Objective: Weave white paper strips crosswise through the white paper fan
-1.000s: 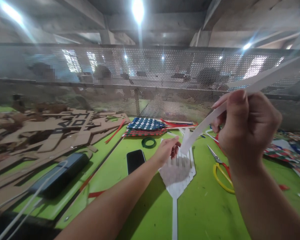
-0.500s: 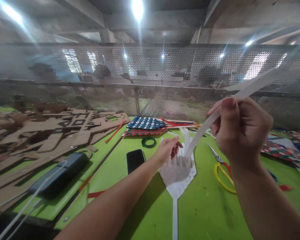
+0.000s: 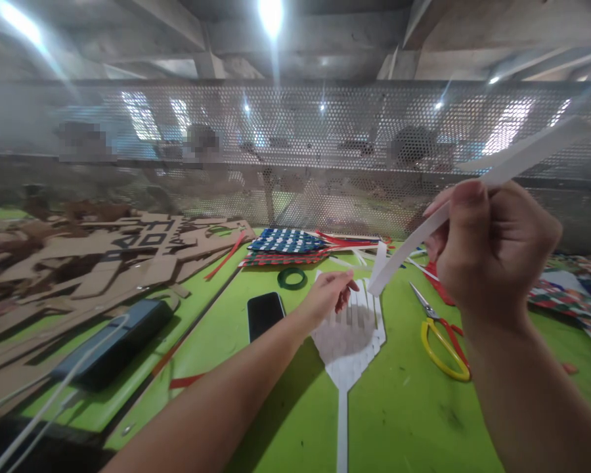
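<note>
A white woven piece (image 3: 352, 341) with a long handle-like strip lies on the green table (image 3: 398, 420), its upper part split into slats. My left hand (image 3: 331, 293) rests over its upper left edge, fingers curled; what they grip, if anything, is hidden. Raised at the right, my right hand (image 3: 497, 243) pinches a long white strip (image 3: 414, 236). One end of that strip runs down to a fold above the slats, and the other sticks out up and to the right past my fist.
Scissors (image 3: 443, 341) lie right of the woven piece. Left of it are a phone (image 3: 266, 315), a green tape ring (image 3: 292, 278), a dark power bank (image 3: 113, 341) and cardboard pieces (image 3: 103, 263). Blue and red woven pieces (image 3: 288, 242) lie behind, before a perforated screen (image 3: 315, 157).
My right hand has moved a little up and to the right with the strip. The strip's folded lower end has lifted and shifted right over the slats. My left hand stays nearly still.
</note>
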A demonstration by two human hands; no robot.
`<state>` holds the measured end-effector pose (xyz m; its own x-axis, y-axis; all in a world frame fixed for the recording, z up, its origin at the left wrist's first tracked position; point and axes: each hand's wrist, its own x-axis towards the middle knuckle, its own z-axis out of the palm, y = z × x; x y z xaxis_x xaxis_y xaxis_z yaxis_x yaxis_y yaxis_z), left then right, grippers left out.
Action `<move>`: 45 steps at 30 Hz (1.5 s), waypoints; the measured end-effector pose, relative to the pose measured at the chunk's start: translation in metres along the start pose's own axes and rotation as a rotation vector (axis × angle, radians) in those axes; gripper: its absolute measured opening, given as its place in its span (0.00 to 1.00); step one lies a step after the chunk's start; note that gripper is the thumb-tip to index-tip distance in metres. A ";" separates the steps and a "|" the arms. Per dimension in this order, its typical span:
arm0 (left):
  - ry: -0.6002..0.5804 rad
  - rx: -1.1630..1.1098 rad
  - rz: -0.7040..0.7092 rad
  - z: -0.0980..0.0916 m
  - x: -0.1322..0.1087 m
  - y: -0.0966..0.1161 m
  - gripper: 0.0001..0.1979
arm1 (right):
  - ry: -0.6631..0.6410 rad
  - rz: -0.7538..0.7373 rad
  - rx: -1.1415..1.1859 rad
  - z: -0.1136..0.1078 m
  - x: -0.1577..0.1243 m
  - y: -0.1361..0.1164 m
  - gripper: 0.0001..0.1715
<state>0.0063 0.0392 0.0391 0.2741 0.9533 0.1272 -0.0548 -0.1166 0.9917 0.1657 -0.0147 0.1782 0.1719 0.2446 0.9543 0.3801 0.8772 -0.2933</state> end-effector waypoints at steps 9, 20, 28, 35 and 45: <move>-0.006 -0.076 -0.042 0.001 0.002 -0.003 0.24 | -0.058 0.028 -0.093 -0.002 -0.005 -0.004 0.23; -0.023 -0.112 -0.066 0.000 0.001 -0.002 0.22 | -0.059 -0.023 -0.133 -0.002 -0.003 -0.005 0.26; -0.028 -0.080 -0.055 0.002 0.000 -0.002 0.22 | -0.096 -0.054 -0.170 -0.002 -0.003 -0.004 0.23; -0.024 0.019 -0.034 0.001 0.000 -0.003 0.23 | -0.154 -0.059 -0.186 -0.004 -0.003 -0.003 0.22; 0.022 0.669 -0.055 0.001 -0.004 0.007 0.20 | -0.460 -0.098 -0.334 -0.007 -0.004 0.011 0.23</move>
<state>0.0055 0.0348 0.0456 0.2393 0.9674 0.0826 0.5673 -0.2084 0.7967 0.1755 -0.0089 0.1713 -0.2631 0.3891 0.8828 0.6534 0.7451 -0.1337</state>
